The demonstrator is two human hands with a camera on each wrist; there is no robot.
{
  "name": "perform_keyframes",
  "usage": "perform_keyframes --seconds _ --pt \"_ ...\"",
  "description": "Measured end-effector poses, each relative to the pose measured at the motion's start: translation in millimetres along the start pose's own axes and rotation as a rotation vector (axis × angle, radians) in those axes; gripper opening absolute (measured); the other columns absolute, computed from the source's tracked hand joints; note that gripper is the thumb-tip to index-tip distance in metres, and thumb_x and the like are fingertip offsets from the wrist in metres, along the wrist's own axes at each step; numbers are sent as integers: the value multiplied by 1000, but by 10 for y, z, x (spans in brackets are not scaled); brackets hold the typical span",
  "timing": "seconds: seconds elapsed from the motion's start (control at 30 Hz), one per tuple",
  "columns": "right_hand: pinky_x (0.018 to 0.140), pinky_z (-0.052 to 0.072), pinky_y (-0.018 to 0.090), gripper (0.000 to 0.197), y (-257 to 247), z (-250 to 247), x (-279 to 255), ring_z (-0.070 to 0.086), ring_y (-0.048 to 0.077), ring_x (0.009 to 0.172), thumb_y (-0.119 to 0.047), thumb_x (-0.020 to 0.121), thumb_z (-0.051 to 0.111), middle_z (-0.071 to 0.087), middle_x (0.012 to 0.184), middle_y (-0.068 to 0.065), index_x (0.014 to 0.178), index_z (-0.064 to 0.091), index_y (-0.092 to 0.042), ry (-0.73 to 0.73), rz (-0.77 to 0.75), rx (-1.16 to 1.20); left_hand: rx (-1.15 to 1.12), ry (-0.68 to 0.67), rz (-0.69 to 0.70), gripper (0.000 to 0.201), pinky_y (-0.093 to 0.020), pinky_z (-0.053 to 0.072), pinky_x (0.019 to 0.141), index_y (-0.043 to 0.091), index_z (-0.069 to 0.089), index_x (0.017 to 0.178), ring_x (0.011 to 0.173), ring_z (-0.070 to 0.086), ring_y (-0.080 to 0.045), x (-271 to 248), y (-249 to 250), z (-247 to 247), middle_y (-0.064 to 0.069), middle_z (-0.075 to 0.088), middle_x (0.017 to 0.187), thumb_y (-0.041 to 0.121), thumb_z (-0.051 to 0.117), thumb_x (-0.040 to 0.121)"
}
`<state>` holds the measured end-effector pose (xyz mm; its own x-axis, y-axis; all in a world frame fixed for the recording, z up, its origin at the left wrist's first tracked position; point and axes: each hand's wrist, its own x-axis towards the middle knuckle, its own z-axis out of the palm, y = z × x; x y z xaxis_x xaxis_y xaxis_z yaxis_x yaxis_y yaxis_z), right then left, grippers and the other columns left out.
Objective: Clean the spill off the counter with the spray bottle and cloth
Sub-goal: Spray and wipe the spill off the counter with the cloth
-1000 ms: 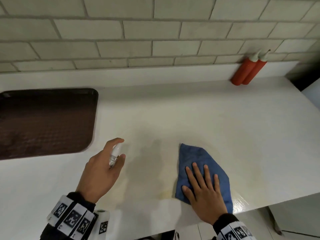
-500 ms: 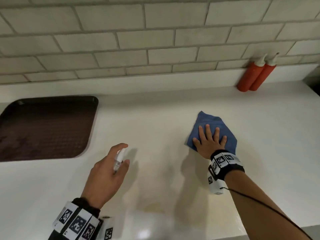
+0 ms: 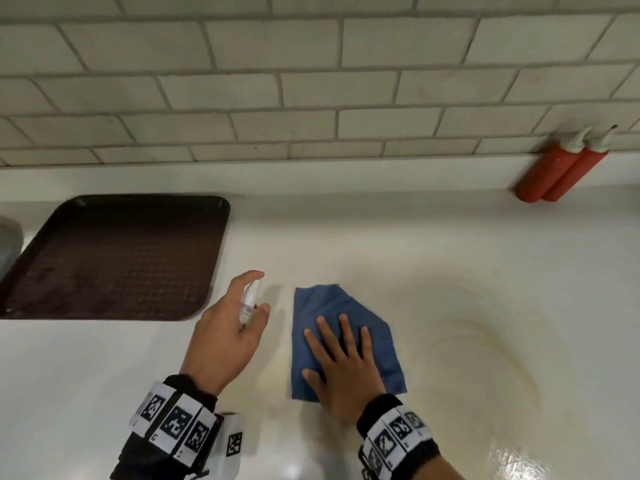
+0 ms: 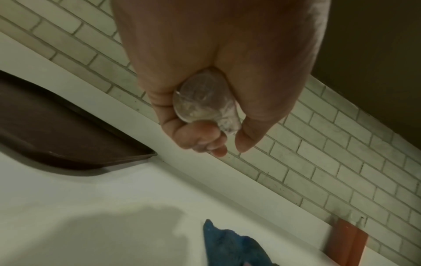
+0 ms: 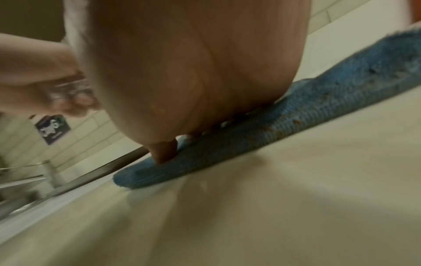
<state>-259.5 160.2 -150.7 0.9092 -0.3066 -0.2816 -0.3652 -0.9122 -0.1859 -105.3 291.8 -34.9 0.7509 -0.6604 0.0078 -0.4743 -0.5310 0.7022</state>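
My left hand (image 3: pixel 239 327) grips a small clear spray bottle (image 3: pixel 250 301) above the white counter (image 3: pixel 450 258), forefinger arched over its top. The left wrist view shows the bottle's round base (image 4: pixel 200 100) wrapped by curled fingers. Just right of it lies a blue cloth (image 3: pixel 346 306), spread flat. My right hand (image 3: pixel 343 355) presses on the cloth with straight, spread fingers. The right wrist view shows the palm (image 5: pixel 193 72) bearing down on the cloth (image 5: pixel 296 115). Faint yellowish smear arcs (image 3: pixel 491 344) curve across the counter to the right of the cloth.
A dark brown tray (image 3: pixel 114 258) lies at the left of the counter. Two red squeeze bottles (image 3: pixel 561 168) stand against the tiled wall (image 3: pixel 311 91) at the back right. A wet sheen (image 3: pixel 516 459) glistens near the counter's front edge.
My right hand slid the cloth from the near edge out toward the wall, then back toward me and leftward beside the spray bottle. The left hand stayed holding the bottle.
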Motion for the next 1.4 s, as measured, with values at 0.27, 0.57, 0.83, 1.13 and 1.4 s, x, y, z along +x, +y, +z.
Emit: perform_keyframes --seconds 0.27,0.57,0.83,1.13,1.4 --pt "109 -14 64 68 -9 -446 981 -27 36 141 -59 96 14 -25 158 0 151 -13 -29 -93 198 43 -12 -12 -10 45 -17 39 59 38 43 137 65 55 -6 17 -414 -332 10 57 82 31 58 95" --pt "109 -5 66 94 -1113 -132 576 -6 42 145 -82 80 5 1 160 5 153 13 -23 -9 66 28 -27 -57 15 46 -28 51 79 38 41 137 90 63 -7 18 -786 -655 12 64 111 32 59 96" --pt "108 31 57 34 -1260 -289 489 34 32 138 -30 95 46 52 138 0 128 53 -25 97 141 111 -80 -76 57 45 -32 52 87 41 42 136 98 62 -7 -50 -905 -752 15 62 116 32 59 95" --pt "64 38 15 8 -1224 -1003 557 54 9 77 -25 100 43 60 90 -7 99 51 -24 371 168 876 -106 -85 91 42 -24 49 79 41 44 135 98 63 -1 -114 -860 -817 22 61 115 35 59 95" --pt "91 51 47 25 -499 -784 781 59 30 104 -19 93 48 62 118 15 117 55 -14 181 568 1140 -63 -47 37 42 -31 51 74 43 44 131 84 66 -8 -168 -844 -878 25 62 107 33 61 94"
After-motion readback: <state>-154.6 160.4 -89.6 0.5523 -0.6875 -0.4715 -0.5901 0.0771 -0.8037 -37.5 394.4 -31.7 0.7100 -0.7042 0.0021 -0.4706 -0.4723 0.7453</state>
